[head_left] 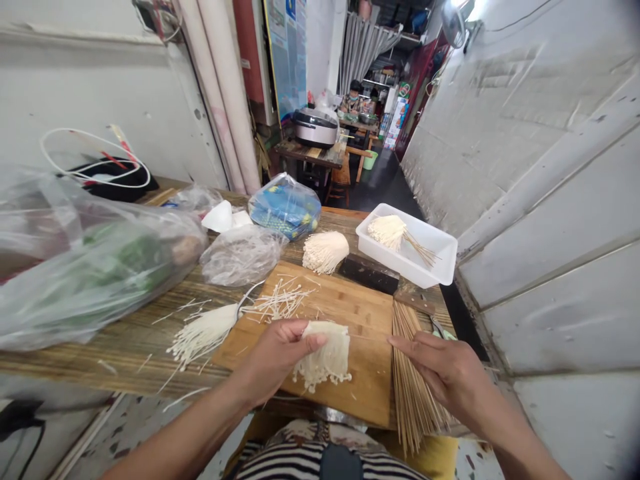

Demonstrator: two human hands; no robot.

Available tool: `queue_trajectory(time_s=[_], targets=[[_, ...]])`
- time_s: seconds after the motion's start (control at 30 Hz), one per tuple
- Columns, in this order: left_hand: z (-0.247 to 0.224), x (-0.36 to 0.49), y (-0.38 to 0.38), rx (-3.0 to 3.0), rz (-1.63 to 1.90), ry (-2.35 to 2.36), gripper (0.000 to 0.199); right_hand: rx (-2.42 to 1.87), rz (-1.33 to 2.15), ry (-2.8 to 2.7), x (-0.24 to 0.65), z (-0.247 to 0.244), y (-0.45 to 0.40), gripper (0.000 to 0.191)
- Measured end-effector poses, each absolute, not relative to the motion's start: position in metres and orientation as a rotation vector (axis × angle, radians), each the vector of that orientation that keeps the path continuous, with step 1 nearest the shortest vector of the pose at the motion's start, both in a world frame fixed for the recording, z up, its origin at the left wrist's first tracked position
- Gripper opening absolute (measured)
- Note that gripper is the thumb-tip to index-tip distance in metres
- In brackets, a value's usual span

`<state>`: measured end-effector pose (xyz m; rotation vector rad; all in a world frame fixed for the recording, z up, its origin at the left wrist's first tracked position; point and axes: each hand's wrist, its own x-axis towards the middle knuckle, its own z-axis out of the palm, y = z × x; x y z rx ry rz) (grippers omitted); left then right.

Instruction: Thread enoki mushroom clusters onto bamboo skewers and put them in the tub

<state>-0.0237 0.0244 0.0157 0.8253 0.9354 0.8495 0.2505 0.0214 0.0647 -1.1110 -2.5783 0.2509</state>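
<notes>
My left hand (280, 353) pinches a flat bunch of enoki mushrooms (326, 357) over the wooden cutting board (357, 303), caps toward me. My right hand (445, 367) is closed on a thin bamboo skewer (373, 338), whose far end reaches the side of that bunch; how deep it goes in I cannot tell. Under and beside my right hand lies a pile of bamboo skewers (410, 393). Loose enoki stems (283, 300) are strewn on the board's far left. A larger enoki bunch (207, 333) rests at the board's left edge, another enoki clump (325, 252) behind the board.
A white plastic tray (443, 263) at the back right holds skewered enoki (387, 230). A dark-bladed cleaver (370, 273) lies behind the board. Plastic bags, one with green vegetables (120, 260), crowd the left. A person (353, 100) sits far back beyond a rice cooker (315, 127).
</notes>
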Motion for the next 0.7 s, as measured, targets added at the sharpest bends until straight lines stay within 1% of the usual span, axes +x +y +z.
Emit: queue_trajectory(time_s=[0.27, 0.57, 0.7], targets=[[0.0259, -0.0245, 0.0242, 0.851, 0.787, 0.916, 0.03, -1.053, 0.372, -2.63, 0.2522, 0.0681, 0.0251, 0.035], [0.0242, -0.0265, 0.0229, 0.879, 0.765, 0.889, 0.033, -0.951, 0.567, -2.538, 0.2475, 0.069, 0.0305, 0.033], [0.0258, -0.0254, 0.0234, 0.897, 0.76, 0.904, 0.033, -0.972, 0.589, -2.53, 0.245, 0.0685, 0.0308, 0.033]])
